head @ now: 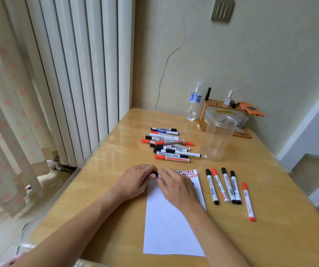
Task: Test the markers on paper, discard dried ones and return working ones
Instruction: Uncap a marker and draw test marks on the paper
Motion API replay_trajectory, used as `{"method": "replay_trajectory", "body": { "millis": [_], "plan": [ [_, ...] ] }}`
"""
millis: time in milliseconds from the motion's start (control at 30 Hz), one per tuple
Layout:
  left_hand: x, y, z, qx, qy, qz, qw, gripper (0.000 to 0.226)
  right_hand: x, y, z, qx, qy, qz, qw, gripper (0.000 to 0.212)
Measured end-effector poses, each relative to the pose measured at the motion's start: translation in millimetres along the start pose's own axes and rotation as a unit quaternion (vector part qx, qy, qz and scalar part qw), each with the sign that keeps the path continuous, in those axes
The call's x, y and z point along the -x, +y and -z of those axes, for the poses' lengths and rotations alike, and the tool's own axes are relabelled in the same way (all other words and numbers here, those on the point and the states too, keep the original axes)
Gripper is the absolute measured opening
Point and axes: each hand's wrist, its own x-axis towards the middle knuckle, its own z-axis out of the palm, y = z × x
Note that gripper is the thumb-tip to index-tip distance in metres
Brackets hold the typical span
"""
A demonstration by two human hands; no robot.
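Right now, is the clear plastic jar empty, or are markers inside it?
Empty: the clear jar stands upright and lidless, and only the table shows through its walls.

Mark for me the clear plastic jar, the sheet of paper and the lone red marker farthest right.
clear plastic jar (pixel 217 138), head view, on its side wall.
sheet of paper (pixel 171 228), head view, on the blank lower half.
lone red marker (pixel 248 201), head view, on the middle of its white barrel.

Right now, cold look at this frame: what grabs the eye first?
Both hands, left hand and right hand, grip one marker over the top of the white paper, beside red and black test marks. Behind them lies a pile of markers; a row of five markers lies right of the paper, an empty clear jar behind it.
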Motion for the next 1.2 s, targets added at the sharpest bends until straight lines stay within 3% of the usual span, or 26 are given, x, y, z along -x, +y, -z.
{"method": "replay_trajectory", "body": {
  "millis": [800, 933, 1033, 1133, 1200],
  "plan": [
    [-4, -1, 0, -0.058, 0.0, -0.036, 0.998, 0.022, -2, 2, -8, 0.046, -0.035, 0.002, 0.998, 0.035],
    [-3, 0, 0, -0.06, 0.002, -0.042, 0.997, 0.031, -1, 1, -5, 0.055, -0.024, 0.009, 0.998, 0.031],
    [-2, 3, 0, -0.037, 0.009, -0.028, 0.999, 0.04, -2, -1, -3, 0.081, 0.029, 0.025, 0.996, 0.037],
    [-2, 3, 1, -0.033, 0.011, -0.021, 0.999, 0.038, -4, -5, -2, 0.092, 0.056, 0.031, 0.994, 0.048],
    [-2, 2, 1, -0.039, 0.011, -0.029, 0.999, 0.031, -4, -6, -3, 0.102, 0.053, 0.031, 0.993, 0.04]
  ]
}}
